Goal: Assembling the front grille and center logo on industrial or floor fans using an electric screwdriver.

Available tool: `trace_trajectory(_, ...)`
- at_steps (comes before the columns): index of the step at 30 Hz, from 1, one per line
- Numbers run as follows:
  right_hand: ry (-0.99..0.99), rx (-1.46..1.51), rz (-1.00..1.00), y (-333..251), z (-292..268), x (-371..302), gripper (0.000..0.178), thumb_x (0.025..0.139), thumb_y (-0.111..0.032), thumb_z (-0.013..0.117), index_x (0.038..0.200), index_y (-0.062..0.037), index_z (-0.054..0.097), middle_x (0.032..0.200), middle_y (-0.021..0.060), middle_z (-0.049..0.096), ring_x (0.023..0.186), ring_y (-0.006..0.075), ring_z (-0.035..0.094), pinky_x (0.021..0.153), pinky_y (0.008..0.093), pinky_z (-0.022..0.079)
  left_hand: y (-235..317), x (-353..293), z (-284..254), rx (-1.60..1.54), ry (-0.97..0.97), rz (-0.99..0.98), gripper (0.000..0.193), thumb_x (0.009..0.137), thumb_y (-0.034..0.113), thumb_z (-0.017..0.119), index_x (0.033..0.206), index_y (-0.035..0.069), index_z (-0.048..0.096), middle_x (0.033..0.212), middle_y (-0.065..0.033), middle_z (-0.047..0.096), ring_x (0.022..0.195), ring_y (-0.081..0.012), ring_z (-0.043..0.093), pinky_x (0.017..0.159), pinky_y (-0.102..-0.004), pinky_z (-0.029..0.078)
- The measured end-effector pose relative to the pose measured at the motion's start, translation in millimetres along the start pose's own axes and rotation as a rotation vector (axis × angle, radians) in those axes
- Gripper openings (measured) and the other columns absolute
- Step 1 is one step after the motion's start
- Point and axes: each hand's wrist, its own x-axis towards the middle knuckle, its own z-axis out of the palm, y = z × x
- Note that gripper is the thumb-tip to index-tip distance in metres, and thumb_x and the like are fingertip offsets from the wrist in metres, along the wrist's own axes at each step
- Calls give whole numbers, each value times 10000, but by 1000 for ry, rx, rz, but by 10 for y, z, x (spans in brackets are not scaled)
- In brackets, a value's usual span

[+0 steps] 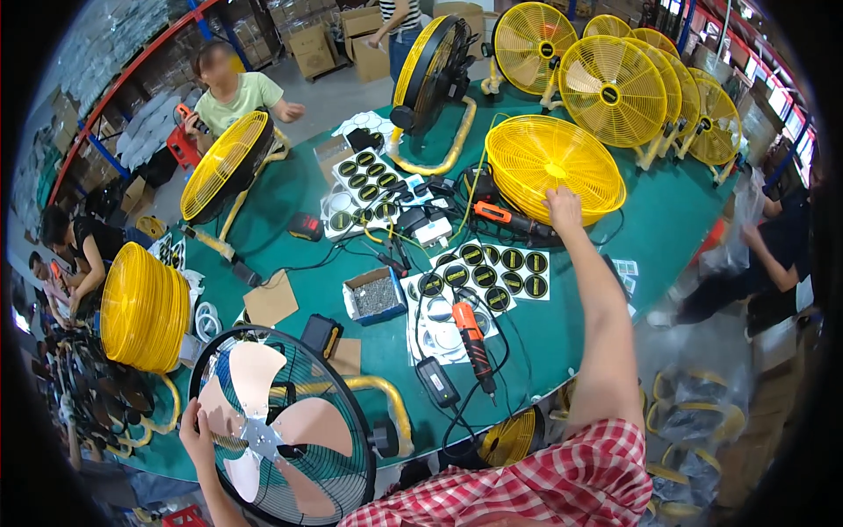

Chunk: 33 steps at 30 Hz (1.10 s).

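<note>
Green workbench [562, 329] crowded with tools: the left hand [195, 436] grips the rim of a black-caged fan [279, 422] at its near edge, the right hand [562, 207] spreads open on a yellow grille [553, 167] mid-table, which might slide off its clutter if tugged.

We see a green desk [615, 228]. The grille [553, 167] at our right hand [563, 209] is bright yellow. The near fan [281, 422] has a black cage and pale cream blades. Our sleeve [571, 479] is red-and-white check. The screwdriver [472, 338] is orange and black. The stickers [492, 272] are black rounds on white sheets.
</note>
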Motion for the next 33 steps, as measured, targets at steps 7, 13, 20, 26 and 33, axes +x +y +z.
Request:
trace_trajectory(7,571,360,205,-178,-1737,-275,293,839,-349,565,740,-74,562,540,65,544,537,268,569,531,392,419,683,130,25,-242,-59,114,297,888,75,497,1157,-49,520,1039,-137,603,955,-183,579,834,-280,440)
trace_trajectory(13,569,1781,380,-238,-2809,-795,224,897,-232,524,941,-20,580,720,47,592,623,151,566,583,319,457,1005,120,-45,-719,-124,76,306,915,125,469,1170,-38,513,1068,-120,588,991,-176,559,855,-271,432)
trace_trajectory(20,230,2488,657,-1866,-3425,-1723,340,959,-274,342,1162,-46,492,1153,126,559,1067,286,537,940,461,414,1499,-4,103,-1460,-411,-71,588,929,431,382,1359,47,260,1343,-142,360,1204,-269,406,964,-392,373)
trace_trajectory(26,-99,2677,652,-2578,-3182,-1991,342,960,-279,335,1148,-41,494,1141,139,565,1034,294,556,923,455,431,1336,-159,-356,-2105,-593,187,536,934,400,374,1323,36,324,1346,-138,392,1248,-263,374,1034,-418,315)
trace_trajectory(33,-365,2629,823,-3007,-2865,-2119,327,966,-277,328,1121,-42,493,1096,119,581,1006,263,563,915,448,427,611,-415,-456,-2155,-559,102,479,948,222,379,1390,109,232,1418,-147,271,1240,-292,371,975,-396,394)
